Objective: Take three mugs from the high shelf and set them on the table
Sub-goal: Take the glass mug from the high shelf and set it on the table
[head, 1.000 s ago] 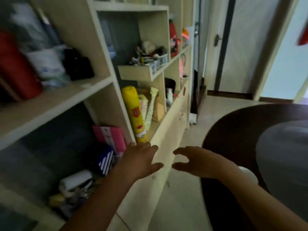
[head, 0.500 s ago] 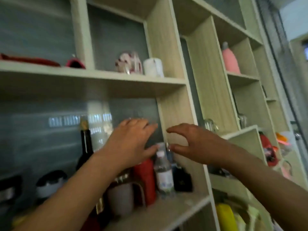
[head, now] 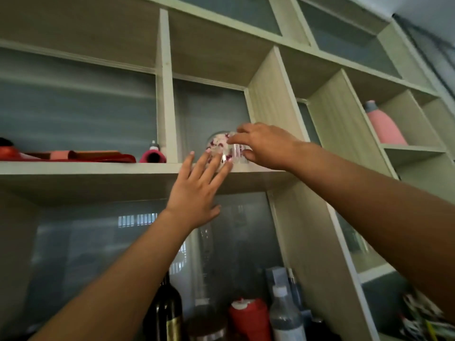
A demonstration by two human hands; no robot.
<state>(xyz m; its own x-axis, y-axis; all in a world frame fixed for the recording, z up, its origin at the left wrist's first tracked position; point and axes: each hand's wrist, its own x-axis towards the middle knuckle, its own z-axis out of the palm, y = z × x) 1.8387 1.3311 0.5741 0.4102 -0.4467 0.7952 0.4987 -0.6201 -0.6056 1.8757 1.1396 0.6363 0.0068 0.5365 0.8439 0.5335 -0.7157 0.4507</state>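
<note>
Left hand (head: 197,190) spread flat, fingertips touching flowered mug (head: 219,148) on high shelf (head: 98,168). Right hand (head: 266,146) curled around a clear mug (head: 237,153) beside it.

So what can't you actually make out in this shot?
- How many mugs: the right hand covers the cup beside the floral mug; a third does not show.
- Grip: the left hand fingers lie across the floral mug, contact unclear.
- The table: out of frame.
- Bottles on the lower shelf: cut off by the bottom edge, labels blurred.
</note>
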